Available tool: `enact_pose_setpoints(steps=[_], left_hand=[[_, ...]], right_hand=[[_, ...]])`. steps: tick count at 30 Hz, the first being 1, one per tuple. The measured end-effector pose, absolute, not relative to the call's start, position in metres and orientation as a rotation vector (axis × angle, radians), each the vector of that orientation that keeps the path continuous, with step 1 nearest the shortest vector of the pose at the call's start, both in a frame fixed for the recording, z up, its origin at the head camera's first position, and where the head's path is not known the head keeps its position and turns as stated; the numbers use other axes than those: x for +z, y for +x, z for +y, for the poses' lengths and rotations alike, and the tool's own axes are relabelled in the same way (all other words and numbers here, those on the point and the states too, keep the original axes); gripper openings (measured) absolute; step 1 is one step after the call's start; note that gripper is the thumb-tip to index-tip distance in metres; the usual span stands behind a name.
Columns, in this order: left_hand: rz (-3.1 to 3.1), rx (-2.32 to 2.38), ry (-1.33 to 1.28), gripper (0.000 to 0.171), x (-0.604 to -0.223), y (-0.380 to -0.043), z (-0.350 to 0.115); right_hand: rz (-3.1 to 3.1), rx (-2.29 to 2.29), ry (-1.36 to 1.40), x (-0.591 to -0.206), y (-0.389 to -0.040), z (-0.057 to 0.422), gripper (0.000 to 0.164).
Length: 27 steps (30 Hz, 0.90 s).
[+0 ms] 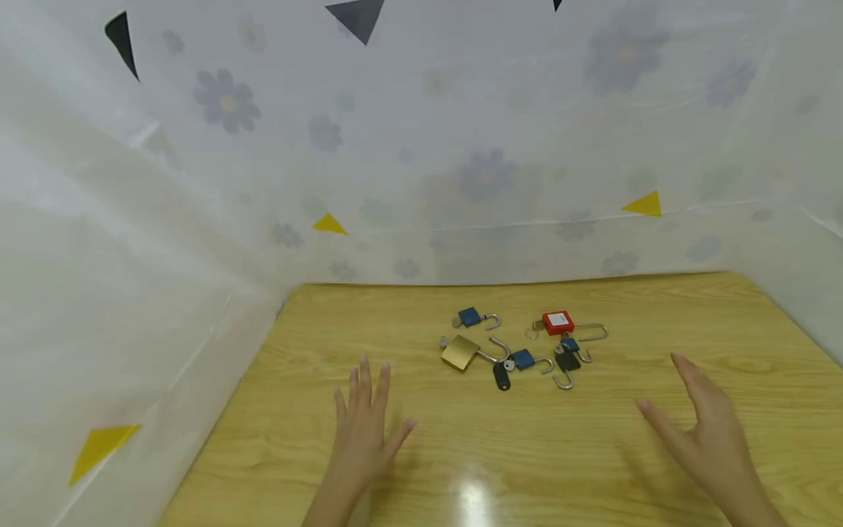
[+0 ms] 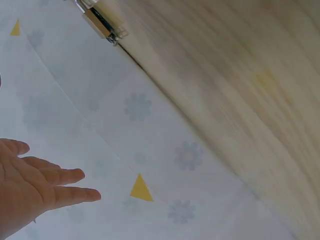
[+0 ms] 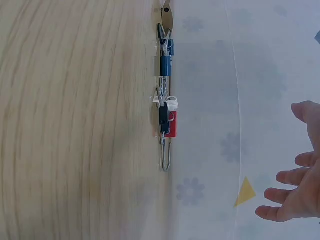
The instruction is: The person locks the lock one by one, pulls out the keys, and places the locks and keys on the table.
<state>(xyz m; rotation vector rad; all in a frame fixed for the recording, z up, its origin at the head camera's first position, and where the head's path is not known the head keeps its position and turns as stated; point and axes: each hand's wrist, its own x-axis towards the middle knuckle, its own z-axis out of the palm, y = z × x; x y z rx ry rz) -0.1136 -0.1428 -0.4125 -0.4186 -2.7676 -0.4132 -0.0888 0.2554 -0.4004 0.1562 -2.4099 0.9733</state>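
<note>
Here we have the left hand (image 1: 361, 435) with fingers spread, nearest the gold padlock (image 1: 460, 353), and the right hand (image 1: 714, 433) with thumb and fingers apart. Between them, farther up the table (image 1: 540, 454), we spot it lying near a red padlock (image 1: 557, 323) and a black padlock (image 1: 567, 360).

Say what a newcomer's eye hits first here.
First, the red padlock, back right in the group of padlocks on the wooden table. Then the brass padlock at the group's left. Nearer the camera, the left hand and right hand hover apart, holding nothing.
</note>
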Motion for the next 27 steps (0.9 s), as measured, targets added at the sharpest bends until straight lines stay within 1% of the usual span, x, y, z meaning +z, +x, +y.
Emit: enact_pose_setpoints(steps=[4, 7, 10, 14, 17, 20, 27], left_hand=[[-2.749, -0.431, -0.448, 0.088, -0.410, -0.118, -0.140], [-2.792, -0.532, -0.472, 0.088, -0.408, -0.120, -0.136], [-2.827, -0.649, -0.513, 0.084, -0.405, -0.126, -0.131], [-2.822, -0.772, -0.628, 0.076, -0.401, -0.142, -0.126], [-2.827, -0.822, -0.736, 0.068, -0.399, -0.155, -0.122], [-2.878, -0.864, -0.806, 0.066, -0.399, -0.165, -0.116], [-2.964, -0.876, -0.808, 0.066, -0.401, -0.177, -0.102]], right_hand=[[-2.440, 0.968, 0.036, -0.397, -0.092, 0.242, 0.067], [-2.456, 0.990, 0.013, -0.398, -0.096, 0.231, 0.063], [-2.455, 1.068, 0.047, -0.399, -0.101, 0.218, 0.058], [-2.499, 1.204, 0.047, -0.402, -0.106, 0.199, 0.053], [-2.550, 1.312, 0.016, -0.404, -0.109, 0.183, 0.052], [-2.579, 1.416, 0.004, -0.406, -0.112, 0.169, 0.052], [-2.576, 1.582, 0.009, -0.412, -0.120, 0.144, 0.051]])
